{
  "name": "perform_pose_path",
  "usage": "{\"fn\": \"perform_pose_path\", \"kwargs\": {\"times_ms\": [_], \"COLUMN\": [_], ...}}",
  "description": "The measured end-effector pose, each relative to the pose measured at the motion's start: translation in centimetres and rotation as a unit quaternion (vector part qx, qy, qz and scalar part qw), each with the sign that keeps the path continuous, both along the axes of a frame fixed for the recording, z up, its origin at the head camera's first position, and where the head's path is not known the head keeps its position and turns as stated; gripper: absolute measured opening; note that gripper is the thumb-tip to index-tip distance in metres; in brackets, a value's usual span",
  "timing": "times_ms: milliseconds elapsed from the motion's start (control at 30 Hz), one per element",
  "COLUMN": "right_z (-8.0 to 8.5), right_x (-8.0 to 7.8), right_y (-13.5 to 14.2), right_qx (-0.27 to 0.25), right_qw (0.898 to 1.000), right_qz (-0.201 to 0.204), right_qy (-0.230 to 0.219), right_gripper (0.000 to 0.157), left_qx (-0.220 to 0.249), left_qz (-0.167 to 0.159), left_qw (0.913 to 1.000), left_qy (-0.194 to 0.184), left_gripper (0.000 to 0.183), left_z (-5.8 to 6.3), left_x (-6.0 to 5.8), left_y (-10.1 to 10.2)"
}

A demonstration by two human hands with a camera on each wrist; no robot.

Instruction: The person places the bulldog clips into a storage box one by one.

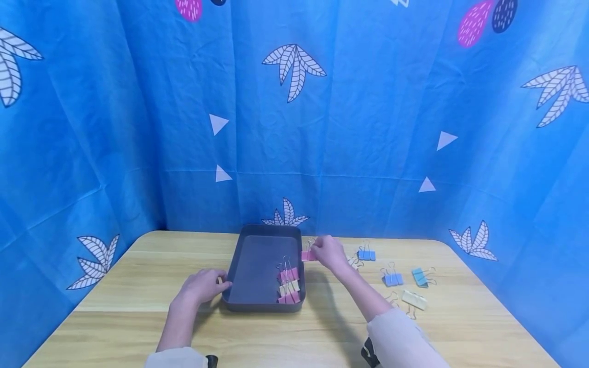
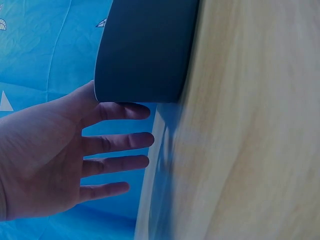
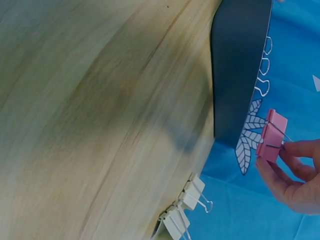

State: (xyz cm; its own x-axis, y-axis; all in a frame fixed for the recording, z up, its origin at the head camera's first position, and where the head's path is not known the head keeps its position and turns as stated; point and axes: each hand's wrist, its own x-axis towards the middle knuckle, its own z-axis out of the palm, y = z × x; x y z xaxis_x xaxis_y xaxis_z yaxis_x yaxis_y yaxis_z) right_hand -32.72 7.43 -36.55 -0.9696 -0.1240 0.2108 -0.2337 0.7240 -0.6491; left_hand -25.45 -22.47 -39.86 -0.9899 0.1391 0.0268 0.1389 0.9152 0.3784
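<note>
Three clips in one tray

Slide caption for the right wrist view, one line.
Right hand pinching a pink binder clip beside the dark tray, pale clips on the wooden table.

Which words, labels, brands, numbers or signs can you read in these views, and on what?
None readable.
Gray tray: no lettering visible.
Pink binder clip in the right hand: no lettering visible.
Loose binder clips on the table: no text made out; any fine marking would be too small to read.
Blue curtain: printed leaves, triangles and drop shapes, no text.
</note>
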Motion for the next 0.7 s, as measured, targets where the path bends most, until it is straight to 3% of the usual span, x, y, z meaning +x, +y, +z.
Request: {"fn": "perform_pose_path", "kwargs": {"times_ms": [100, 433, 700], "right_z": [0.0, -0.3, -0.8], "right_x": [-0.3, -1.1, -1.9], "right_y": [-0.4, -1.5, -2.5], "right_qx": [0.000, -0.003, -0.002], "right_qw": [1.000, 1.000, 0.998], "right_qz": [-0.001, -0.004, -0.010], "right_qy": [0.007, 0.031, 0.056], "right_gripper": [0.024, 0.009, 0.011], "left_qx": [0.001, 0.004, 0.005], "left_qz": [-0.004, -0.007, -0.007], "left_qw": [1.0000, 1.0000, 1.0000], "left_qy": [0.003, 0.000, 0.002], "left_gripper": [0.018, 0.019, 0.023], "left_z": [0.0, -0.1, -0.3], "left_x": [0.0, -0.1, -0.2], "left_y": [0.0, 0.0, -0.2]}}
